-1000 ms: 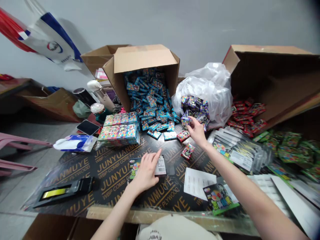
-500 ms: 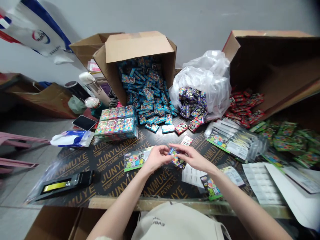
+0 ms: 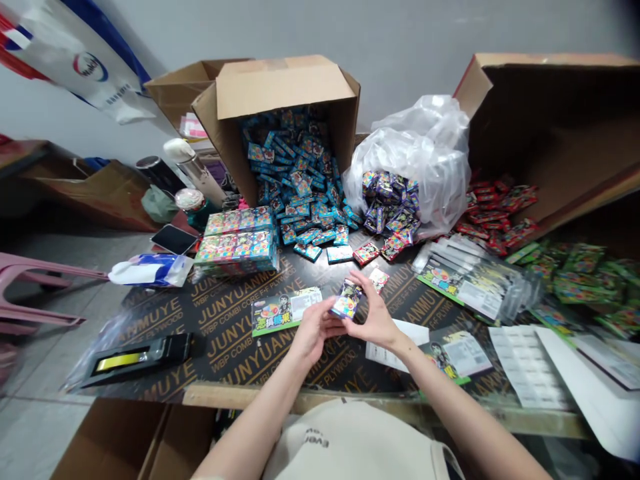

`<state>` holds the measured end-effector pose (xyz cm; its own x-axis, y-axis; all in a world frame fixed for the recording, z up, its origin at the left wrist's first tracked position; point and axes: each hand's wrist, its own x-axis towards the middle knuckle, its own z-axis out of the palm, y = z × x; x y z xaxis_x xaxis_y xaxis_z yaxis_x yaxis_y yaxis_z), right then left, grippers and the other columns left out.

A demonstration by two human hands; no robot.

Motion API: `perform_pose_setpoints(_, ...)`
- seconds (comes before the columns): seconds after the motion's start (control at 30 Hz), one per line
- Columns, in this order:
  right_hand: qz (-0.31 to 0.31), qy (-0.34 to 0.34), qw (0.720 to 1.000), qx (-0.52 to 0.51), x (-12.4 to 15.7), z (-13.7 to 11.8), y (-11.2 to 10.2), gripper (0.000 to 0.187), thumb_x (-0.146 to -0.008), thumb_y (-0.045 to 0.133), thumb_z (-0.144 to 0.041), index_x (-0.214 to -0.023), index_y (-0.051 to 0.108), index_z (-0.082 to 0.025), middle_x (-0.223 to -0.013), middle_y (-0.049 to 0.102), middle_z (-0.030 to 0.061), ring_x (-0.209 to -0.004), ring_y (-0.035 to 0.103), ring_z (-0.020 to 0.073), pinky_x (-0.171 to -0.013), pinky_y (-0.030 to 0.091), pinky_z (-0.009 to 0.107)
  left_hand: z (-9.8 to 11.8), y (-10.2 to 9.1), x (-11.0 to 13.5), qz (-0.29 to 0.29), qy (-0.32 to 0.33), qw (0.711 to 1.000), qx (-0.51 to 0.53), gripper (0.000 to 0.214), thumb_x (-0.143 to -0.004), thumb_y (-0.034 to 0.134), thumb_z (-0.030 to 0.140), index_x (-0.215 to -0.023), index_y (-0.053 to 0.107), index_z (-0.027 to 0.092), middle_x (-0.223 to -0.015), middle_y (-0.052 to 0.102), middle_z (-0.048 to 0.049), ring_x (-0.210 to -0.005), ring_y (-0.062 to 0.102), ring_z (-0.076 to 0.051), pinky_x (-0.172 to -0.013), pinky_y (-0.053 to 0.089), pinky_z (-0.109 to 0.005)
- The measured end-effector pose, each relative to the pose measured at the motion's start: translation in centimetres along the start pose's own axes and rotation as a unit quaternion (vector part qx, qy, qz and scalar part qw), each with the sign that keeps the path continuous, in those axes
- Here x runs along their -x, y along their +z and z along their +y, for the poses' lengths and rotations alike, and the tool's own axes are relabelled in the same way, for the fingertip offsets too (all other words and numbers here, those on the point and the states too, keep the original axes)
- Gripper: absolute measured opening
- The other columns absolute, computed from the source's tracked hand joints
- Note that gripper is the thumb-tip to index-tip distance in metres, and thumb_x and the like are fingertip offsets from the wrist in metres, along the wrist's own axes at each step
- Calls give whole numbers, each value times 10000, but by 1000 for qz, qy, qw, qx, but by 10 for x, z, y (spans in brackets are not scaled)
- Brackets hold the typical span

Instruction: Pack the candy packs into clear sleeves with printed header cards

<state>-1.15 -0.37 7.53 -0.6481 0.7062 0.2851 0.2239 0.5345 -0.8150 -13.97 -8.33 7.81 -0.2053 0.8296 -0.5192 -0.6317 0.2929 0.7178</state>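
Observation:
Both hands meet over the middle of the black plywood table (image 3: pixel 235 340). My left hand (image 3: pixel 314 331) and my right hand (image 3: pixel 374 319) pinch a small purple packet (image 3: pixel 346 300) between their fingers, lifted just above the board. A green-edged printed card (image 3: pixel 285 311) lies flat just left of my left hand. A red packet (image 3: pixel 379 279) rests on the board just beyond my right hand.
A tipped box of blue packets (image 3: pixel 295 173), a clear bag of purple packets (image 3: pixel 395 200) and a big box with red packets (image 3: pixel 500 207) line the back. Stacked display boxes (image 3: pixel 237 247), sleeved cards (image 3: pixel 470 277), green packets (image 3: pixel 580 273), white sheets (image 3: pixel 525 360) and a tape dispenser (image 3: pixel 130 357) surround the hands.
My right hand drew back from the purple packet pile with one packet. My left hand left the card and joined it. Both now hold the packet, raised and turned more upright.

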Motion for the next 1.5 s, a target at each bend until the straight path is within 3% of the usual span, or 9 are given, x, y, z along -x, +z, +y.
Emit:
perform_pose_setpoints(0.1, -53, -10, 998, 45, -2, -2, -7, 821, -597, 590, -204, -1341, 242, -208, -1251, 440, 106, -1139, 425, 260, -959, 316, 406, 4, -1, 4, 56, 93, 987, -118, 385, -630, 657, 456, -853, 592, 149, -724, 630, -33, -639, 606, -154, -577, 493, -266)
perform_pose_setpoints(0.23, -133, -56, 974, 175, -1, -12, -8, 815, -570, 640, -218, -1323, 329, -239, -1277, 423, 131, -1154, 378, 325, -930, 277, 474, 0, 2, 4, 85, 215, 913, -335, 475, -495, 753, 244, -942, 611, 172, -823, 629, -34, -760, 579, -183, -638, 474, -265)
perform_pose_setpoints(0.4, -125, -122, 979, 104, 1, -14, -9, 963, -569, 714, -457, -1363, 221, -222, -1347, 357, 124, -1187, 358, 298, -980, 242, 460, -1, -2, 3, -26, 40, 989, -138, 264, -654, 638, 251, -872, 594, 109, -706, 634, -42, -621, 602, -164, -631, 495, -300)
perform_pose_setpoints(0.5, -103, -112, 986, 62, 2, -6, -10, 984, -573, 706, -486, -1367, 196, -210, -1359, 339, 118, -1226, 319, 292, -1008, 212, 458, 3, -8, 3, -78, -59, 995, 1, 245, -703, 620, 247, -889, 569, 97, -761, 658, -82, -616, 625, -169, -626, 515, -312)
perform_pose_setpoints(0.87, -74, -110, 991, 35, 4, -4, 3, 769, -627, 627, -264, -1317, 291, -215, -1230, 469, 86, -1113, 436, 248, -951, 315, 402, 9, -26, -2, -94, 22, 984, -150, 414, -741, 596, 400, -1028, 587, 102, -892, 662, -120, -752, 635, -213, -724, 483, -344)
perform_pose_setpoints(0.93, -40, -104, 992, 62, 1, 5, 0, 762, -631, 636, -274, -1312, 297, -221, -1233, 464, 88, -1123, 425, 261, -952, 312, 415, 19, -44, -9, -30, 143, 941, -306, 527, -708, 615, 443, -1140, 541, 151, -1039, 619, -113, -928, 587, -241, -842, 430, -378)
perform_pose_setpoints(1.0, -14, -96, 990, 106, -3, 19, -1, 755, -649, 650, -300, -1313, 298, -225, -1226, 470, 93, -1113, 428, 272, -944, 310, 433, 28, -64, -16, 13, 251, 832, -494, 761, -578, 715, 459, -1246, 454, 205, -1197, 524, -109, -1106, 469, -280, -955, 330, -425)
perform_pose_setpoints(1.13, -31, -79, 977, 198, -9, 40, 6, 729, -665, 666, -280, -1311, 334, -215, -1200, 483, 119, -1101, 434, 293, -918, 310, 452, 30, -93, -26, -34, 275, 634, -722, 1073, -440, 788, 404, -1359, 261, 231, -1180, 489, -106, -1108, 420, -308, -953, 293, -472)
perform_pose_setpoints(1.5, -151, -128, 978, 59, -7, 44, 7, 815, -622, 697, -320, -1314, 280, -215, -1261, 462, 85, -1126, 436, 243, -940, 331, 381, 30, -86, -22, -78, 321, 639, -695, 1024, -559, 713, 285, -1392, 121, 213, -1207, 450, -97, -1100, 423, -272, -958, 322, -420)
